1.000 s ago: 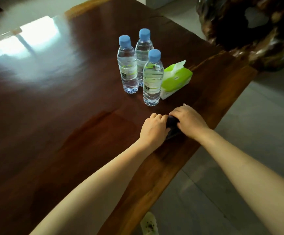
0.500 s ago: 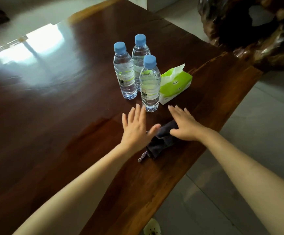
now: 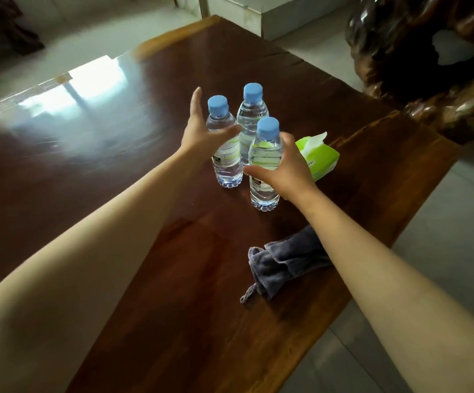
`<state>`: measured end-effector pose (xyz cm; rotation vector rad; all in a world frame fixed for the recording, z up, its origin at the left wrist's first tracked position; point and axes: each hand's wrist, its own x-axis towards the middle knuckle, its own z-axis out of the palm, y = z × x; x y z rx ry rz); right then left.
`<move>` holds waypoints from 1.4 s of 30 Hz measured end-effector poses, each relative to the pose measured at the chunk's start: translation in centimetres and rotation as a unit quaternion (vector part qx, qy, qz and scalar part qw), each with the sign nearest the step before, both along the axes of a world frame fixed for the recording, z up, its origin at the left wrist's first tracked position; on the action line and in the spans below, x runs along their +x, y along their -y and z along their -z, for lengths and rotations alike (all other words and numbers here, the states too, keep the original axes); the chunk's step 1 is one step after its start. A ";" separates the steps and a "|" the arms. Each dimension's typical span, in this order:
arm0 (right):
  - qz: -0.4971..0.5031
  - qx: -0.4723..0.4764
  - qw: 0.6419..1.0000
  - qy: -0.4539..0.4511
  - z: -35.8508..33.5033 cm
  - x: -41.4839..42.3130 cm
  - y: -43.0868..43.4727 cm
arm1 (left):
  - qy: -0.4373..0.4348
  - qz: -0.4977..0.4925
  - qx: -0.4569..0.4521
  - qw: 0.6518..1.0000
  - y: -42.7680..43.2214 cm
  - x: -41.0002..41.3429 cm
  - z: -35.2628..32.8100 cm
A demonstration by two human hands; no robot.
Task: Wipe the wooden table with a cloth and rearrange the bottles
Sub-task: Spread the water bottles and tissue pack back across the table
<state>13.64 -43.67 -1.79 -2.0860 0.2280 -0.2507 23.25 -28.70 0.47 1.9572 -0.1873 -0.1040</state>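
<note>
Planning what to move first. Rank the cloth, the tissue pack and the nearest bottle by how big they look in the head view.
1. cloth: looks largest, though it lies nearest the camera, which inflates it.
2. nearest bottle: tall, partly covered by the right hand.
3. tissue pack: looks smallest, partly hidden behind that hand, so second and third are unsure.

We see a wooden table [image 3: 151, 251] polished glossy, mirroring window light. The three bottles [image 3: 264, 160] look like clear, ribbed plastic with matt blue caps. The grey cloth [image 3: 284, 265] appears soft and napped; the tissue pack [image 3: 322, 158] wears shiny green film.
</note>
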 end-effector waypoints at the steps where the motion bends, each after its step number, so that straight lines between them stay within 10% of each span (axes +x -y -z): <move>1: 0.008 0.011 1.000 0.004 0.1 0.0 -0.1 | -0.012 0.006 -0.003 1.000 0.2 0.1 0.3; 17: 0.028 0.038 0.998 0.048 0.6 -0.1 -4.4 | 0.032 -0.091 0.003 0.995 -5.3 -2.5 1.3; 42: -0.317 0.065 0.946 -0.012 -0.6 -0.3 -35.6 | 0.026 -0.386 0.057 0.920 -36.0 -16.9 -0.9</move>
